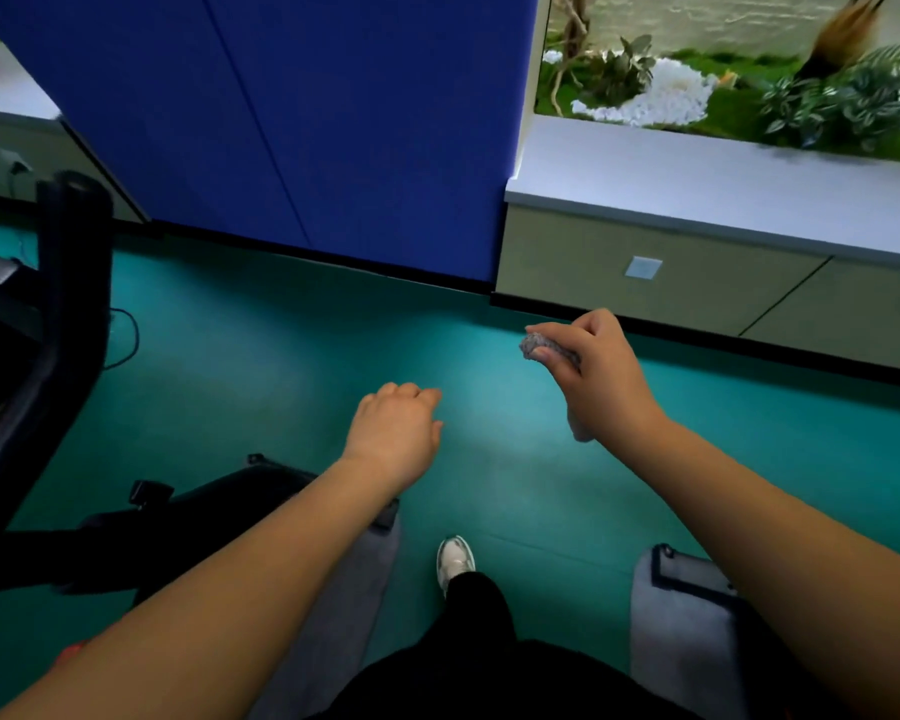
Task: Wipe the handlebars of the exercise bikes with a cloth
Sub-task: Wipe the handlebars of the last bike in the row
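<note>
My right hand [598, 376] grips a bunched grey cloth [544, 349], held out over the green floor in the middle right of the head view. My left hand [396, 433] hangs lower and to the left with its fingers loosely curled and nothing in it. A black exercise bike [58, 314] stands at the far left, its upright post and frame in view; its handlebars are out of frame. Both hands are well apart from the bike.
A blue wall panel [333, 122] faces me, with a pale cabinet ledge [697, 184] and plants at the right. The bike's base foot [349, 579] lies below my left arm and a second foot [687, 605] at the lower right. My shoe [455, 561] stands between them. A cable [126, 340] trails on the floor.
</note>
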Motion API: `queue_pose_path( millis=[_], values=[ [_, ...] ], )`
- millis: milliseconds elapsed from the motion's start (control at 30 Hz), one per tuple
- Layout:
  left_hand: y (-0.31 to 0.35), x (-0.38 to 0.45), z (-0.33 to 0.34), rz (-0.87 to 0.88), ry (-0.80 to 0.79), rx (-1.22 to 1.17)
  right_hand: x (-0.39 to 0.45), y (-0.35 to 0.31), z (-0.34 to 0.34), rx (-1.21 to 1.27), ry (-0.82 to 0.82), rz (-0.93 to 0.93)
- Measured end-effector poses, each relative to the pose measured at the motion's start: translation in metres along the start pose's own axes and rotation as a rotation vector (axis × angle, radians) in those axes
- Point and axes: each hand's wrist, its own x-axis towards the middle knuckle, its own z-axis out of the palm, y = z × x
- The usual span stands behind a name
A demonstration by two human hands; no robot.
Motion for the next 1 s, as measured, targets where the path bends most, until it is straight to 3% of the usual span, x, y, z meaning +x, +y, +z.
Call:
queue_pose_path(
  millis=[200,433,1000],
  values=[
    [-0.034,0.063,0.016,-0.118,-0.088,-0.027,0.075,0.002,0.021,-0.011,-0.068,-0.002],
    [-0.058,0.110,0.010,-0.188,-0.083,-0.100,0.151,-0.006,0.053,-0.011,-0.161,-0.075],
    [-0.124,0.256,-0.019,-0.584,-0.085,-0.094,0.416,-0.003,0.138,-0.078,-0.476,-0.467]
  ],
)
